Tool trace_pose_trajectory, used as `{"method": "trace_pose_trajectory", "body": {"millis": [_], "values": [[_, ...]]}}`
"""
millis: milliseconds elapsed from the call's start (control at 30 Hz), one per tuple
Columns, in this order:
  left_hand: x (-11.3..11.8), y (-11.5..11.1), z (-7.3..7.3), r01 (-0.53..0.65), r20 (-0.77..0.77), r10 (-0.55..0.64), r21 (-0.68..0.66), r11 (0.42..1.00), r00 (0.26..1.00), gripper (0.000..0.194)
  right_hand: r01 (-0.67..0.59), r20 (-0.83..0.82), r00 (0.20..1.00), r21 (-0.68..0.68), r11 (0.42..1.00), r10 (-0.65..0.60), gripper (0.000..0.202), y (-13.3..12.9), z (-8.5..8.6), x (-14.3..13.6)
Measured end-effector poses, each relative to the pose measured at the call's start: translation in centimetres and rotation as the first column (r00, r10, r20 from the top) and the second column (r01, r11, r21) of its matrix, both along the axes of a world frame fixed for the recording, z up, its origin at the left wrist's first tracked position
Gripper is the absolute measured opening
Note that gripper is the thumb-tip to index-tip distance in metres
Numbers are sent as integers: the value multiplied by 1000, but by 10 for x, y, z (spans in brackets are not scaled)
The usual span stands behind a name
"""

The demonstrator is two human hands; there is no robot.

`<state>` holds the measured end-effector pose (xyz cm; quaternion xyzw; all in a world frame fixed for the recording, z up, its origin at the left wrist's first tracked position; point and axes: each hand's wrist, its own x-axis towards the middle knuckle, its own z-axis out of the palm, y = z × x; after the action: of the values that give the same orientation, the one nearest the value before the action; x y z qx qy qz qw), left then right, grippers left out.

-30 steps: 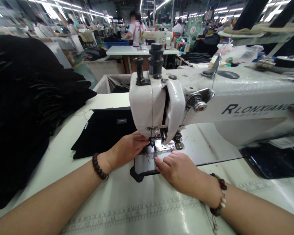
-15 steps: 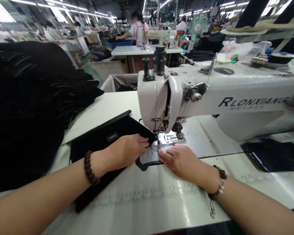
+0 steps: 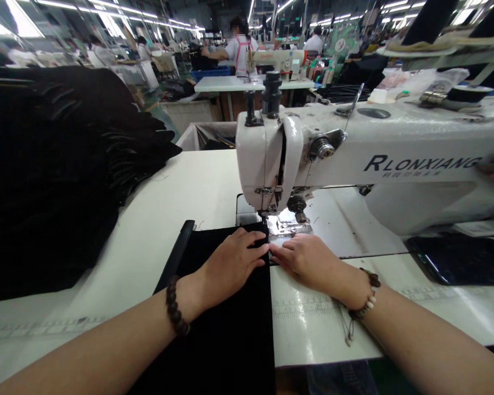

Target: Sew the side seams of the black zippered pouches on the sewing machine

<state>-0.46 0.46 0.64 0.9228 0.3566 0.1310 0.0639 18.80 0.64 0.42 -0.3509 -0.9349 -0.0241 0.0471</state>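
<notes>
A black fabric panel (image 3: 239,334) lies on the sewing table, its top right corner under the presser foot of the white sewing machine (image 3: 257,159). Flat on the panel near that corner rests my left hand (image 3: 230,263), fingers spread and holding nothing. My right hand (image 3: 308,263) is at the panel's right edge just below the foot, fingers pressed together, their tips close to the left fingertips; whether they pinch anything is hidden. A stiff black strip (image 3: 179,252) runs along the panel's left side.
A large pile of black pieces (image 3: 45,181) fills the left. A dark phone (image 3: 461,260) lies at the right. Behind the machine stand a fabric-lined bin (image 3: 193,137) and another sewing table (image 3: 222,84), with a person (image 3: 241,52) beyond it.
The black panel has turned from a slant to nearly straight, its right edge now running toward me from the foot. My left hand has moved right and spread its fingers. My right hand has barely moved.
</notes>
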Motion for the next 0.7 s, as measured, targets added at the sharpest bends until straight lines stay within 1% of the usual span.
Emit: {"method": "trace_pose_trajectory", "body": {"millis": [100,233,300,367,400,467,500,533,567,600,633,667,700], "values": [[4,-5,0,-43,-2,43,-18,999,999,22,1,2,1000,-11,1000,-1,22,0,1,1],[5,-3,-3,-58,10,59,-26,998,998,22,28,5,1000,-68,997,-28,23,2,0,1],[5,-2,-2,-65,-7,65,-29,997,998,22,45,7,999,-89,995,-44,22,2,3,-1],[4,-8,4,-57,-53,55,-42,997,997,26,65,9,998,-89,994,-65,20,-3,9,-1],[3,-14,8,-47,-80,43,-46,998,996,31,80,11,997,-94,992,-79,18,-8,13,0],[-1,-35,21,-23,-133,16,-52,998,991,47,125,-3,992,-162,979,-127,18,-27,24,4],[-4,-49,27,-4,-154,-5,-57,998,988,57,145,-21,988,-244,959,-155,21,-40,29,7],[-8,-63,33,16,-177,-29,-76,997,984,67,166,-54,979,-357,919,-198,25,-56,33,10],[-11,-77,38,56,-191,-77,-112,992,978,75,154,-99,970,-465,872,-224,26,-72,36,14],[-14,-89,41,99,-201,-130,-154,983,971,78,111,-124,967,-579,808,-221,27,-88,38,16],[-18,-100,42,135,-210,-172,-182,974,962,77,74,-142,964,-671,738,-226,29,-103,38,18],[-20,-109,40,161,-213,-202,-192,968,956,73,78,-151,951,-724,685,-268,28,-117,36,20],[-23,-115,37,179,-213,-217,-182,967,953,66,97,-153,935,-757,646,-319,27,-129,34,20]]}}
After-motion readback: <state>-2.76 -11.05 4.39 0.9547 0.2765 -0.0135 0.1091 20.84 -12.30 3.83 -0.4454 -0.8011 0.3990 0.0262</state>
